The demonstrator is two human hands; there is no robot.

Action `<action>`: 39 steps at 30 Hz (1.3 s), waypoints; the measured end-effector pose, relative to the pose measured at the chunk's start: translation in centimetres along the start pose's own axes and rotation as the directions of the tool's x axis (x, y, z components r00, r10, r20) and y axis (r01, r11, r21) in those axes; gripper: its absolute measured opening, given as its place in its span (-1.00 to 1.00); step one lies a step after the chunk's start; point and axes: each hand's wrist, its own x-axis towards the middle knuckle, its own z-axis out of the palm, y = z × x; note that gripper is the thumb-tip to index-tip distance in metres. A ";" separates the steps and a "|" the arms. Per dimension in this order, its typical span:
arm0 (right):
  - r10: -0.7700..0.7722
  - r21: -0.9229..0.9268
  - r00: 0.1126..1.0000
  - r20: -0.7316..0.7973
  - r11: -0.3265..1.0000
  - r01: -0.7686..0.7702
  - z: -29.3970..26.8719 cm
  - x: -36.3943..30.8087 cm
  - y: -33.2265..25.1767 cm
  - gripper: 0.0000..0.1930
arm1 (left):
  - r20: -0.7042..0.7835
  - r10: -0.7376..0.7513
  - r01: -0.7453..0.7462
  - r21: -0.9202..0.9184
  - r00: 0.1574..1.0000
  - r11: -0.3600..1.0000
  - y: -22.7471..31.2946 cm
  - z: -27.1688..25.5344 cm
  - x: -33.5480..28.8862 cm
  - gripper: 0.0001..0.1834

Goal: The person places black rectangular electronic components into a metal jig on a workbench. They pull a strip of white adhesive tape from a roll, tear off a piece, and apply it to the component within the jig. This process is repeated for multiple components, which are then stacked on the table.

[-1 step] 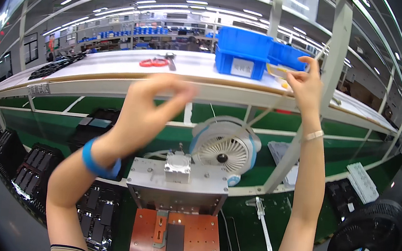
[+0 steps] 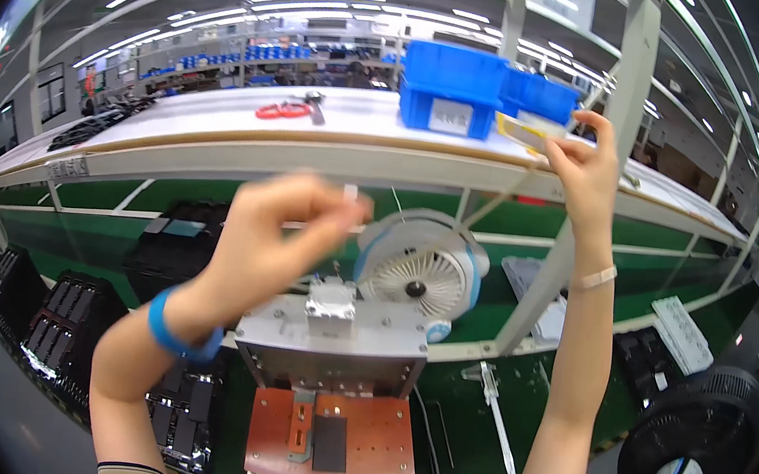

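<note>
My right hand [image 2: 584, 167] is raised at the shelf's front edge, thumb and forefinger pinched on a small pale sheet with yellow edges [image 2: 522, 133]. The sheet hangs tilted in front of the blue bins [image 2: 454, 77]. My left hand [image 2: 292, 227], smeared by motion, is lifted above the press fixture with thumb and forefinger closed together; what they hold, if anything, does not show. Below stands a metal press fixture [image 2: 331, 334] with an orange-brown base plate [image 2: 375, 438]. On that plate lie a dark rectangular pad [image 2: 331, 444] and a small orange block [image 2: 300, 425].
A round white fan [image 2: 416, 283] stands behind the fixture. Calipers [image 2: 494, 419] and a hex key lie to its right. Black trays of parts [image 2: 75, 319] line the left; a black fan [image 2: 693, 441] is at lower right. Red-handled scissors [image 2: 283, 111] lie on the shelf.
The pale sheet has tilted and shows more fully beside my right fingertips. My left hand has dropped slightly, its fingers still pinched. The whole view has shifted a little.
</note>
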 end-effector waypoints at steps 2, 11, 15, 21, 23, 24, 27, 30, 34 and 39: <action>0.070 0.161 0.997 0.007 0.984 -0.071 -2.8 -6.8 -4.2 -0.50 | 0.369 -0.269 0.356 -0.193 0.890 0.914 2.6 1.0 -5.2 -0.80; 0.088 -0.071 0.903 0.420 0.995 -0.064 -3.4 -35.2 -10.4 -0.41 | 0.704 -0.435 0.801 -0.594 0.561 0.071 1.7 14.0 -18.1 -0.46; 0.510 0.802 0.619 0.598 -0.368 -0.471 -4.0 -38.9 -9.9 -0.36 | 0.581 -0.594 0.769 -0.631 0.557 0.103 1.5 15.1 -21.3 -0.54; 0.530 0.791 0.588 0.612 -0.392 -0.469 -3.6 -40.9 -9.2 -0.40 | 0.407 -0.571 0.674 -0.623 0.713 0.398 1.7 14.9 -22.2 -0.54; 0.567 0.792 0.555 0.609 -0.393 -0.468 -3.3 -41.0 -9.1 -0.41 | 0.291 -0.526 0.589 -0.551 0.799 0.590 1.7 14.8 -22.2 -0.55; 0.596 0.790 0.523 0.610 -0.399 -0.466 -3.1 -40.9 -9.3 -0.41 | 0.231 -0.493 0.542 -0.444 0.839 0.714 1.6 14.8 -22.1 -0.56; 0.571 0.772 0.521 0.634 -0.425 -0.473 -2.6 -41.0 -9.4 -0.39 | 0.201 -0.288 0.319 -0.147 0.936 0.936 0.6 14.5 -21.8 -0.60; 0.515 0.740 0.532 0.672 -0.503 -0.448 -2.3 -41.5 -9.5 -0.37 | 0.168 -0.261 0.278 -0.088 0.951 0.957 1.0 15.3 -20.6 -0.66; 0.442 0.691 0.556 0.704 -0.604 -0.396 -1.9 -42.3 -9.4 -0.34 | 0.256 -0.312 0.351 -0.121 0.915 0.929 1.3 15.6 -19.7 -0.62; 0.443 0.676 0.533 0.721 -0.621 -0.397 -1.9 -42.0 -9.9 -0.30 | 0.411 -0.501 0.646 -0.420 0.762 0.638 -0.1 15.9 -20.2 -0.72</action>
